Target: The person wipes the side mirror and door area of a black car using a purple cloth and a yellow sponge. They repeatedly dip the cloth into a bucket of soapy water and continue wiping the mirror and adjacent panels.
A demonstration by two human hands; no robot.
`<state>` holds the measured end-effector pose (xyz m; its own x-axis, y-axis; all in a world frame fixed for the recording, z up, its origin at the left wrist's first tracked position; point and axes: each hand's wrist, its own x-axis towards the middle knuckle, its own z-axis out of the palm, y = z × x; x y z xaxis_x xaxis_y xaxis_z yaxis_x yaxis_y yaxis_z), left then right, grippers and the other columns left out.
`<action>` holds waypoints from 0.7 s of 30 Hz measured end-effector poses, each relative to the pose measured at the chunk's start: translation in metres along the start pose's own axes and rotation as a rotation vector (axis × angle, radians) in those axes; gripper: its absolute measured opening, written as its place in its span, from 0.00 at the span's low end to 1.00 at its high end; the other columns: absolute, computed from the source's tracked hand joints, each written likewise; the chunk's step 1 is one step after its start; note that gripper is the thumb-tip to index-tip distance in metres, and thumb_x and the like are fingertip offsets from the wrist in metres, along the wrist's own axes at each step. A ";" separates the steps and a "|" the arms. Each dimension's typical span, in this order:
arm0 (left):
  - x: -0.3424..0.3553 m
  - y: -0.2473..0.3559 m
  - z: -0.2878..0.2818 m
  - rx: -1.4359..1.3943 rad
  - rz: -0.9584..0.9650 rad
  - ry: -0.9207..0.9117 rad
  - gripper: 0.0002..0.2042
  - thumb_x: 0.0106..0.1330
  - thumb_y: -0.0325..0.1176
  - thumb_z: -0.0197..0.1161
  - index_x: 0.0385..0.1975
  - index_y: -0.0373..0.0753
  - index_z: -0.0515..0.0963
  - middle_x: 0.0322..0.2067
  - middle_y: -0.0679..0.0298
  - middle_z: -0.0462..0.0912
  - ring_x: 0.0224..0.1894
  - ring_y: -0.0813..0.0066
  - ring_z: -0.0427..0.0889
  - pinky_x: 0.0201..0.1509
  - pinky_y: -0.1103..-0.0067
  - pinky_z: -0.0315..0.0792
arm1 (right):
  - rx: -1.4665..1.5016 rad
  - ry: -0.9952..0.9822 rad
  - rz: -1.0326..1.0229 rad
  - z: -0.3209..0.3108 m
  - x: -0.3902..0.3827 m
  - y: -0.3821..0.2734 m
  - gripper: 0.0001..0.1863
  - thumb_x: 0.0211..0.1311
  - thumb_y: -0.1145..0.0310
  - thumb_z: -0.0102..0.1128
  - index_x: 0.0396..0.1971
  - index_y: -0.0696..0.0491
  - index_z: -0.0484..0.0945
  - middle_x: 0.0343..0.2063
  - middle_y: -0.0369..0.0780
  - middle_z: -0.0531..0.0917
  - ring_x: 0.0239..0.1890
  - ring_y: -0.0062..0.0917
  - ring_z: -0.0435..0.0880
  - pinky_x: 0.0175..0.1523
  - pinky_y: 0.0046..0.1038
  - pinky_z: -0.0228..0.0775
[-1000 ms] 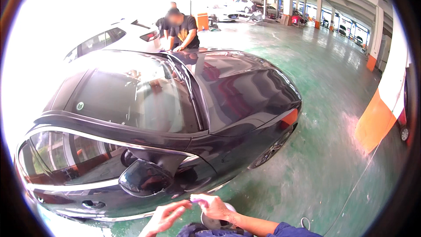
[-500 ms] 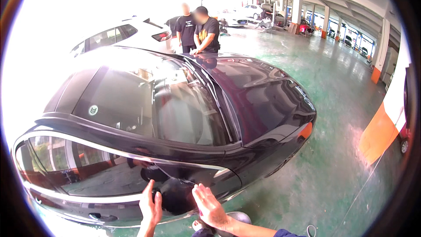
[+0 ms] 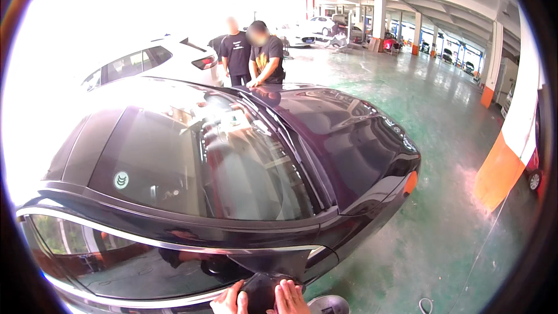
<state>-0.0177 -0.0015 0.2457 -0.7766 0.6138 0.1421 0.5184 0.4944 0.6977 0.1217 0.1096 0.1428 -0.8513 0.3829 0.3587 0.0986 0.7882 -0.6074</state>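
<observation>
A black car (image 3: 192, 244) spreads across the view in front of me, its windscreen (image 3: 256, 168) and bonnet (image 3: 343, 139) to the far right. At the lower edge, both hands are at the car's black side mirror (image 3: 260, 293). My left hand (image 3: 229, 299) bends around the mirror's left side, thumb and fingertips against it. On the other side, my right hand (image 3: 289, 298) lays its outstretched fingers flat against the housing. The picture's edge cuts off both palms.
Across the bonnet, one person (image 3: 267, 55) leans with hands on the car, and another person (image 3: 235, 55) stands alongside. A white car (image 3: 139, 64) is behind. An orange-and-white pillar (image 3: 497, 168) rises at right. A grey round object (image 3: 328, 304) and a cable loop (image 3: 426, 304) are on the green floor.
Both hands have moved down onto the side mirror, having been raised and apart in front of the car door. My view has shifted, so the car now sits lower in the picture.
</observation>
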 end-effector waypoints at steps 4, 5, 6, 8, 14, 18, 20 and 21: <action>0.004 -0.004 0.007 0.067 0.100 0.068 0.18 0.80 0.43 0.53 0.60 0.41 0.82 0.43 0.48 0.89 0.43 0.50 0.89 0.47 0.63 0.81 | -0.004 -0.053 0.040 -0.009 0.007 0.001 0.49 0.68 0.59 0.63 0.78 0.69 0.48 0.79 0.62 0.49 0.82 0.60 0.46 0.83 0.57 0.38; 0.002 -0.004 0.009 0.027 0.121 0.108 0.18 0.80 0.42 0.53 0.60 0.42 0.82 0.43 0.48 0.89 0.43 0.50 0.89 0.46 0.62 0.81 | -0.012 -0.029 0.019 -0.011 0.007 0.002 0.48 0.69 0.60 0.61 0.78 0.69 0.48 0.79 0.62 0.49 0.82 0.59 0.45 0.83 0.56 0.38; 0.003 -0.003 0.009 0.026 0.113 0.107 0.17 0.80 0.41 0.54 0.60 0.42 0.81 0.43 0.48 0.89 0.43 0.50 0.89 0.46 0.62 0.81 | -0.015 -0.029 0.018 -0.011 0.009 0.002 0.47 0.70 0.60 0.61 0.78 0.68 0.48 0.79 0.61 0.49 0.82 0.59 0.45 0.83 0.56 0.38; 0.007 0.005 0.005 0.017 0.079 0.092 0.16 0.80 0.39 0.54 0.60 0.42 0.82 0.43 0.48 0.89 0.42 0.49 0.89 0.46 0.62 0.81 | -0.018 -0.031 0.023 -0.014 0.013 0.002 0.47 0.70 0.61 0.61 0.79 0.68 0.49 0.80 0.61 0.49 0.82 0.58 0.45 0.83 0.55 0.38; 0.018 -0.030 0.029 0.069 0.181 0.193 0.15 0.75 0.39 0.59 0.53 0.38 0.84 0.36 0.52 0.89 0.36 0.50 0.89 0.41 0.64 0.81 | 0.012 -0.067 0.035 -0.017 0.014 -0.003 0.45 0.71 0.63 0.60 0.79 0.66 0.49 0.80 0.60 0.49 0.82 0.57 0.46 0.83 0.55 0.39; 0.028 -0.034 0.041 0.099 0.267 0.234 0.14 0.73 0.37 0.61 0.49 0.36 0.85 0.33 0.55 0.89 0.32 0.54 0.88 0.39 0.66 0.81 | 0.017 -0.057 0.030 -0.023 0.012 0.000 0.42 0.72 0.67 0.56 0.79 0.66 0.48 0.80 0.59 0.49 0.82 0.57 0.46 0.83 0.54 0.39; 0.027 -0.032 0.040 0.104 0.268 0.243 0.13 0.73 0.36 0.61 0.49 0.36 0.85 0.33 0.55 0.88 0.31 0.54 0.88 0.38 0.66 0.80 | 0.061 -0.065 0.033 -0.027 0.012 0.000 0.42 0.71 0.68 0.56 0.79 0.67 0.48 0.80 0.60 0.49 0.82 0.57 0.46 0.83 0.54 0.40; 0.027 -0.030 0.039 0.107 0.267 0.247 0.13 0.73 0.36 0.61 0.49 0.36 0.85 0.33 0.55 0.88 0.31 0.54 0.88 0.38 0.66 0.80 | 0.083 -0.069 0.033 -0.029 0.012 0.001 0.42 0.71 0.68 0.56 0.79 0.67 0.48 0.80 0.60 0.49 0.82 0.57 0.46 0.83 0.54 0.40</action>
<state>-0.0402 0.0242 0.2007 -0.6651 0.5693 0.4833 0.7387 0.4063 0.5379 0.1261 0.1286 0.1670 -0.8820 0.3719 0.2894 0.0867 0.7317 -0.6760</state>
